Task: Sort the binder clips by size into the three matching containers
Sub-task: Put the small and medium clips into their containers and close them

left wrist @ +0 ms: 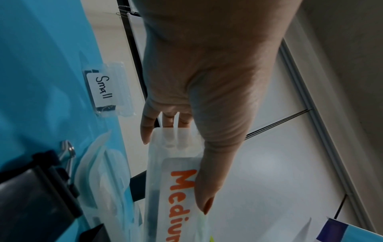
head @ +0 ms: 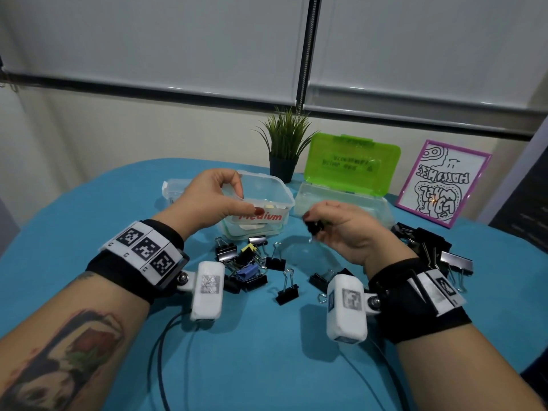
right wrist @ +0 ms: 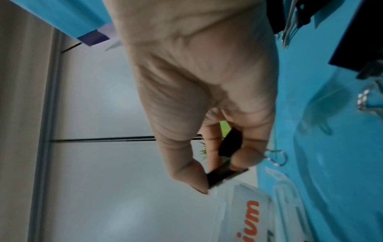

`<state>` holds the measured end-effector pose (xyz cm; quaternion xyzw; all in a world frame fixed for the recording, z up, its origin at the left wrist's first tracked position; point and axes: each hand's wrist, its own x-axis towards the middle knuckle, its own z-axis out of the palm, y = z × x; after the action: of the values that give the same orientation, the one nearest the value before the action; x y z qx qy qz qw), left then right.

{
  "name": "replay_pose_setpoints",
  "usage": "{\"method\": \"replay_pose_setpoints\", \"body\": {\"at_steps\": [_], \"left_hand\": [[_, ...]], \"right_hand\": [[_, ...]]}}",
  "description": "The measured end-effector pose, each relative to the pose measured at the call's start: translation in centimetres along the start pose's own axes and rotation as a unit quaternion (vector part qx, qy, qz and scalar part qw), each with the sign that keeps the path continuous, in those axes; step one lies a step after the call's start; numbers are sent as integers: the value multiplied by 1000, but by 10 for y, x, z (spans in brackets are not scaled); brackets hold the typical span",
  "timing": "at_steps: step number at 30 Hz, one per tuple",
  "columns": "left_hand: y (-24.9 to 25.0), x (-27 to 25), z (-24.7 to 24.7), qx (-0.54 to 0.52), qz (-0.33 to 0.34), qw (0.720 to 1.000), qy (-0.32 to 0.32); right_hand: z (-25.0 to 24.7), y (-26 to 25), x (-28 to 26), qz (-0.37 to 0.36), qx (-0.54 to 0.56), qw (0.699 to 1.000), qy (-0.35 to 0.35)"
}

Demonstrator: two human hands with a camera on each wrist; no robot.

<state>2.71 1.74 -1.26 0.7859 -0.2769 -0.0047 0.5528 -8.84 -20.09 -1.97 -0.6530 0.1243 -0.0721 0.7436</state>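
One black binder clip (head: 315,226) is pinched in the curled fingers (right wrist: 246,157) of the right hand (head: 345,232), above the blue surface (head: 267,336). The Medium container (head: 261,203) is gripped at its rim by the left hand (head: 207,197). Loose clips (head: 246,262) are scattered below.

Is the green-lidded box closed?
No. In the head view, the green lid stands up, hinged back, leaving the clear box under it open.

Black clip (head: 315,227) pinched, clear Medium container (head: 267,200) lifted
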Motion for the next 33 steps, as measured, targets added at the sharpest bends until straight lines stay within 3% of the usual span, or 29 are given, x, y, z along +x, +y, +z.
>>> {"method": "replay_pose_setpoints", "body": {"at_steps": [3, 6, 11, 15, 19, 23, 25, 29, 31, 33], "left_hand": [[0, -1, 1, -7, 5, 1000, -26], [3, -3, 6, -1, 6, 997, -71], [9, -10, 19, -24, 11, 989, -142], [9, -11, 24, -33, 12, 988, -148], [8, -10, 23, -41, 10, 988, -147], [7, -9, 21, -78, 5, 986, -149], [8, -9, 20, -98, 6, 984, -145], [13, -12, 19, -120, -6, 983, -138], [18, -14, 16, -71, -25, 987, -145], [21, -16, 11, 68, -45, 984, -156]], "right_hand": [[-1, -6, -1, -59, 126, 990, 25], [0, -7, 3, -117, 156, 980, 31], [4, -2, 6, -201, 99, 975, 12], [8, 4, 5, -257, -38, 965, -20], [8, 1, 0, -278, -64, 958, -41], [4, 5, 8, -264, -101, 957, 60], [1, 7, 12, -197, -146, 964, 100], [9, 8, 8, -14, -66, 997, 36], [11, 7, 7, 16, -24, 999, 46], [9, 7, 8, 25, -2, 997, 74]]}}
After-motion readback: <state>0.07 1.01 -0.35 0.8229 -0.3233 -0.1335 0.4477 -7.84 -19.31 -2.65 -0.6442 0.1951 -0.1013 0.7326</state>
